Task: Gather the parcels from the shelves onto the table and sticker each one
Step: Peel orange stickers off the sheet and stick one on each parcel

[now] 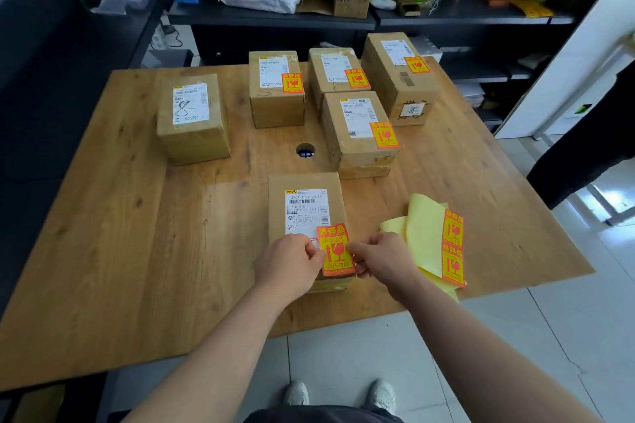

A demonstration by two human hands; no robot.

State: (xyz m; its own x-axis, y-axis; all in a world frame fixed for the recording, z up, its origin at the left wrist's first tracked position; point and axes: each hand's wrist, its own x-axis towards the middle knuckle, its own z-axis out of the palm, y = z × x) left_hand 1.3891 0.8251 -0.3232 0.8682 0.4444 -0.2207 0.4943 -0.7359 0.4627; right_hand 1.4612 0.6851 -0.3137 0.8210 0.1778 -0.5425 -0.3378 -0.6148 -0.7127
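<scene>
While both hands hold it by the edges, the orange sticker [335,249] sits over the near right corner of the nearest parcel [305,213], overlapping the lower right corner of its white shipping label [307,211]. Can't tell if the sticker is fully pressed down. Left hand [288,261]: curled fingers, thumb and fingertips pinching the sticker's left edge. Right hand [385,257]: curled, pinching the right edge. The parcel lies flat near the front edge of the wooden table [137,233], centre-right.

Just right of the right hand, a yellow backing sheet [422,233] lies on the table, partly folded, two orange stickers on its right strip, its near corner hanging over the table edge.

Five more parcels stand farther back. Four carry an orange sticker on top: centre-right parcel [360,137], back-left parcel [275,93], back-middle parcel [335,74], tall back-right parcel [398,79]. The left parcel [194,120] stands apart and shows only its white label. A round cable hole [305,150] sits mid-table between the parcels.

Dark shelves [275,19] behind the table hold an open carton, bags and clutter. White shoes on the tiled floor below.
</scene>
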